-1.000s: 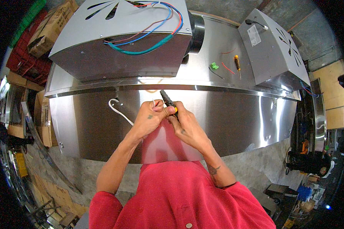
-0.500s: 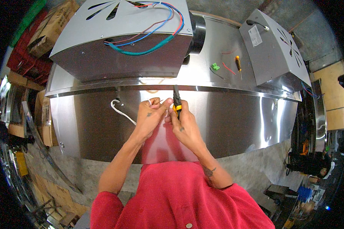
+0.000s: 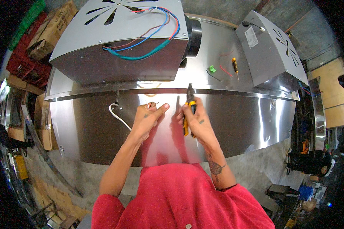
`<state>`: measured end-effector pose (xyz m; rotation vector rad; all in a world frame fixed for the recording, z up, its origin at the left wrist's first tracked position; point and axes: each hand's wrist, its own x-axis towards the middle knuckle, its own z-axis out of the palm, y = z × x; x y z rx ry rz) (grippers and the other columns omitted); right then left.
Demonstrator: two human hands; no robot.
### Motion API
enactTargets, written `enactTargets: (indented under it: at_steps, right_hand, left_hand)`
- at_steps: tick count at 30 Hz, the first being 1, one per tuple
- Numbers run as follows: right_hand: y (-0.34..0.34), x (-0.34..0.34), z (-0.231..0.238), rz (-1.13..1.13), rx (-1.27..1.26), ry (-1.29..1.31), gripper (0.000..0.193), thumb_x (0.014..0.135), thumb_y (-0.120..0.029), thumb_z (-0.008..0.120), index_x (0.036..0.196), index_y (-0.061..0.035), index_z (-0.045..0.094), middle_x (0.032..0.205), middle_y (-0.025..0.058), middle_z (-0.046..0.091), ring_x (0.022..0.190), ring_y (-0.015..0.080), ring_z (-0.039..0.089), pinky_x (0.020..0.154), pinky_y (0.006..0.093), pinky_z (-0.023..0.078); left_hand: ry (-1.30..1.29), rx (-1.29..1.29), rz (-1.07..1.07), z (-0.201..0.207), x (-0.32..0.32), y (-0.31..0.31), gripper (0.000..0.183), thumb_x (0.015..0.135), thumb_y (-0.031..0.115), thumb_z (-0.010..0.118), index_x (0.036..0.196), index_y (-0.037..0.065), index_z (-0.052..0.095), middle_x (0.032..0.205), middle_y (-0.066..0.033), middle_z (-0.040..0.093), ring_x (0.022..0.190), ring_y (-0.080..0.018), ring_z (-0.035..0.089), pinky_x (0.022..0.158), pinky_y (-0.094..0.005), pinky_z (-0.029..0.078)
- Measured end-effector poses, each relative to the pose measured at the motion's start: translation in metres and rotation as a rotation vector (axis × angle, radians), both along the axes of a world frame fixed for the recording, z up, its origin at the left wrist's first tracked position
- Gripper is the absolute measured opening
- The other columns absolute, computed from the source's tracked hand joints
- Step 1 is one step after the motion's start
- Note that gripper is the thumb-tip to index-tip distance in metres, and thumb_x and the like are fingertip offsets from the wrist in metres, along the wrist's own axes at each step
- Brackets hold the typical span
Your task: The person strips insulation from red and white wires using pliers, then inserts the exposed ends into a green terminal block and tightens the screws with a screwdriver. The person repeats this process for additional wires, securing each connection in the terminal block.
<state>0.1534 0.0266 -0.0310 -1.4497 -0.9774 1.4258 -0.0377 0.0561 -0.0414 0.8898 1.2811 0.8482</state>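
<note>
My left hand (image 3: 146, 121) is closed on the end of a white cable (image 3: 120, 119), with the thumb pointing up and to the right. Thin wire ends show above its fingers. The cable loops out of a hole in the steel panel (image 3: 233, 126) and passes behind that wrist. My right hand (image 3: 202, 122) is wrapped round pliers (image 3: 191, 100) with dark jaws and black and yellow handles. Their jaws point away from me, close to the steel ledge and apart from the cable. Whether the jaws are parted I cannot tell.
A large grey metal box (image 3: 118, 63) with a looped wire bundle (image 3: 141, 58) stands at the far left, a smaller grey box (image 3: 269, 53) at the far right. Between them lie a yellow and black screwdriver (image 3: 235, 65), a green connector (image 3: 212, 69) and a red wire (image 3: 226, 71).
My right hand has moved right with the pliers, away from my left hand; more of the handles shows now. My left hand stays on the cable, its thumb lifted clear of the right hand.
</note>
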Motion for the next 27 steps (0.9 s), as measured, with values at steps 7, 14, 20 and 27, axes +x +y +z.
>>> enactTargets:
  at_steps: [7,14,20,27]
  right_hand:
    - [0.053,0.053,0.020,0.108,0.472,-1.232,0.052,0.096,-0.013,0.062,0.142,0.0082,0.051,0.116,0.0325,0.068,0.106,0.0502,0.067,0.094,0.0563,0.055]
    - [0.087,0.047,-0.006,0.079,0.517,-1.261,0.040,0.098,-0.018,0.067,0.130,0.0049,0.062,0.117,0.0294,0.071,0.110,0.0459,0.067,0.094,0.0545,0.054]
    - [0.110,0.096,-0.012,-0.199,0.617,-1.137,0.040,0.093,-0.008,0.066,0.131,0.0019,0.065,0.111,0.0244,0.071,0.107,0.0435,0.067,0.095,0.0523,0.054]
    - [0.159,0.147,-0.042,-0.015,0.584,-1.208,0.041,0.095,-0.013,0.068,0.135,-0.0043,0.067,0.121,0.0296,0.067,0.113,0.0480,0.065,0.102,0.0555,0.053]
  left_hand:
    - [0.028,0.108,-0.086,-0.004,0.000,-0.002,0.048,0.093,0.031,0.087,0.076,0.016,0.044,0.067,0.0045,0.049,0.057,-0.0069,0.042,0.050,-0.0276,0.034]
    - [0.163,0.322,-0.184,0.004,0.000,-0.003,0.028,0.100,0.025,0.078,0.106,0.001,0.067,0.089,-0.0018,0.061,0.080,-0.0081,0.055,0.071,-0.0251,0.047]
    - [0.272,0.405,-0.293,0.006,-0.022,-0.002,0.040,0.112,0.019,0.058,0.144,-0.005,0.060,0.111,-0.0090,0.069,0.093,-0.0108,0.063,0.088,-0.0289,0.055]
    - [0.044,0.347,-0.196,0.019,-0.010,0.002,0.032,0.110,0.020,0.063,0.134,-0.001,0.062,0.099,-0.0072,0.073,0.088,-0.0126,0.067,0.082,-0.0287,0.056]
